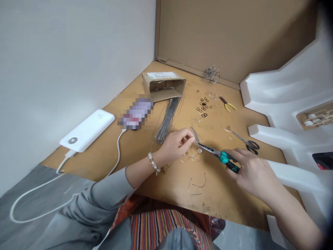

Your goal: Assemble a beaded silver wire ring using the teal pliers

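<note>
Striped orange-and-multicolour fabric (166,229) fills the bottom edge closest to my view, with a grey sleeve (104,198) running up from it to the left hand (177,144). That hand wears a pearly bead bracelet (154,163) at the wrist, and I see its fingertips pressed together, pinching a thin piece of silver wire (194,137) just above the brown cardboard work surface (161,180). From the other side, the right hand (249,172) is wrapped around the teal handles of a pair of slim-nosed pliers (217,154), and the metal tips of the pliers meet the wire right at the left fingertips. Whether the tips actually clamp the wire, I cannot tell. Curved offcuts of wire (199,184) lie on the cardboard between the arms.

Beyond the left hand lies a bundle of straight grey wire rods (168,118), spilling from an open cardboard box (163,86). Small black rings (203,106) are scattered near yellow-handled pliers (228,105), and black-handled scissors (248,143) lie just beyond the right hand. A white power bank (87,130) sits far left, its white cable (118,149) leading to a blurred phone (135,114). Moulded white foam packing (286,93) stands on the right.
</note>
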A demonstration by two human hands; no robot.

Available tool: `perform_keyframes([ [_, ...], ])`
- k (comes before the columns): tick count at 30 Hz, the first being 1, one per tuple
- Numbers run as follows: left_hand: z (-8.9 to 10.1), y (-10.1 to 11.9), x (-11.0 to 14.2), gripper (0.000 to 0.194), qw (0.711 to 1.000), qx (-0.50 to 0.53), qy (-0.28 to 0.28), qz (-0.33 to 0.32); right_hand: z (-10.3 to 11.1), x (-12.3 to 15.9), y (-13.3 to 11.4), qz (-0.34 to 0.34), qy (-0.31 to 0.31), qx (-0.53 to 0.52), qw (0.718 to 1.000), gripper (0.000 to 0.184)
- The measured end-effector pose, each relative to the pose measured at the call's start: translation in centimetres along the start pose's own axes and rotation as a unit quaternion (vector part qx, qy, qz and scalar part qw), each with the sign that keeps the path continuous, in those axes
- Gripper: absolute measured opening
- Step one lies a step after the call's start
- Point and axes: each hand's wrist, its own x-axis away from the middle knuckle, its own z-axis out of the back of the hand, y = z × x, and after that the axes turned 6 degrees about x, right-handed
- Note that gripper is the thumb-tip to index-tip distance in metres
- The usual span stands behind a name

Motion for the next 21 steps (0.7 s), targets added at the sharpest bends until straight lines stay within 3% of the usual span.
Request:
perform_keyframes([
  [21,-0.09,0.04,0.03,0.014,1.000,0.001,-0.008,0.008,0.38,-0.02,-1.07,-0.011,0.021,0.031,0.999,0.032],
])
